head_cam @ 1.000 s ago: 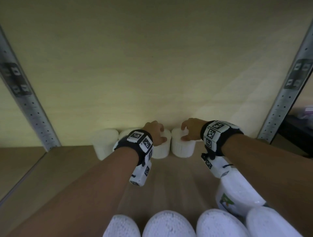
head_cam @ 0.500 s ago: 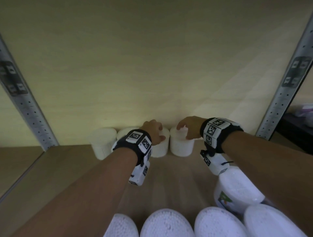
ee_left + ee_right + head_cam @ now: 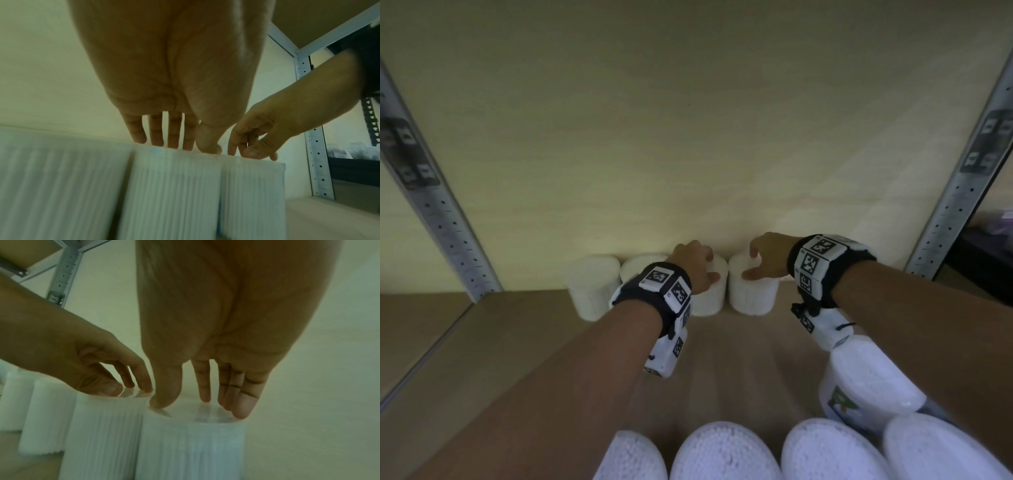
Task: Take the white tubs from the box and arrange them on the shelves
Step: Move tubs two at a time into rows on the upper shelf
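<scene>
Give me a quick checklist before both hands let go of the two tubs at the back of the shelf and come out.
1. Left tub seated flat on the shelf: ok, it stands upright.
2. Right tub seated flat: ok, upright beside it.
3. Left hand free to lift: ok, fingertips rest on the lid, not wrapped round it.
4. Right hand free to lift: ok, fingertips on the lid only.
5. Row alignment with the two tubs further left: ok, all four line up along the back wall.
6. Withdrawal path: not ok, the labelled tub sits right under the right forearm; lift before pulling back.
</scene>
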A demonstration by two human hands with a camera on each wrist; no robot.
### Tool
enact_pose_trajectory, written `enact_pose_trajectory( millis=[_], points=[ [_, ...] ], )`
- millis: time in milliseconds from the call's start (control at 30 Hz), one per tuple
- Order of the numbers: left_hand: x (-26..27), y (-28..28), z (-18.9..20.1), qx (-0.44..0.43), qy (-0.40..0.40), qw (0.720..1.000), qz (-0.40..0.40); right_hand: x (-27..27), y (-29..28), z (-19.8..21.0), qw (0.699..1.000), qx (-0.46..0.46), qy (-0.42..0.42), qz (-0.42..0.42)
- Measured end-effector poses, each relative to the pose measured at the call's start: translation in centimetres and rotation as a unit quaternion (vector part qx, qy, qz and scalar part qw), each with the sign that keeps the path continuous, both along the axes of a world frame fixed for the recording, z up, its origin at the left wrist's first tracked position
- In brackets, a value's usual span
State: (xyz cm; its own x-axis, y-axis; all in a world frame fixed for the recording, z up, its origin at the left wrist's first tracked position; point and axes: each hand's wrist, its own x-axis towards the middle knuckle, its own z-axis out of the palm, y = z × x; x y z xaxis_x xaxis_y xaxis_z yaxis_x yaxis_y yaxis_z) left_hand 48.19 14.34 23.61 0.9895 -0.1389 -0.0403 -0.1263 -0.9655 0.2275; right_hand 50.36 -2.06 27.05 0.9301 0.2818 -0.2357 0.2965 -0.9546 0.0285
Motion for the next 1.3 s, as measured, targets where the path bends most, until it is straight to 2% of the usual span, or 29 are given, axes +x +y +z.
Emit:
enact_pose_trajectory(
  millis=[433,567,900,1200,1300],
  points=[
    [-0.3,0.0,-0.2,-0.008,-0.006,1.000,0.002,0.1,0.1,0.7,0.999,0.007,0.041,0.032],
    [-0.3,0.0,-0.2,-0.004,-0.002,1.000,0.001,0.3,0.1,0.8,0.999,0.030,0.030,0.023],
    [-0.2,0.0,-0.1,0.005,0.002,1.000,-0.001,0.3,0.4,0.1,1.000,-0.006,0.006,-0.004],
    [-0.1,0.1,-0.2,0.000,0.003,1.000,-0.002,0.1,0.1,0.7,0.999,-0.001,0.038,0.040],
    [-0.1,0.1,-0.2,0.004,0.007,1.000,-0.003,-0.2,0.1,1.1,0.998,0.027,0.044,0.046]
  ],
)
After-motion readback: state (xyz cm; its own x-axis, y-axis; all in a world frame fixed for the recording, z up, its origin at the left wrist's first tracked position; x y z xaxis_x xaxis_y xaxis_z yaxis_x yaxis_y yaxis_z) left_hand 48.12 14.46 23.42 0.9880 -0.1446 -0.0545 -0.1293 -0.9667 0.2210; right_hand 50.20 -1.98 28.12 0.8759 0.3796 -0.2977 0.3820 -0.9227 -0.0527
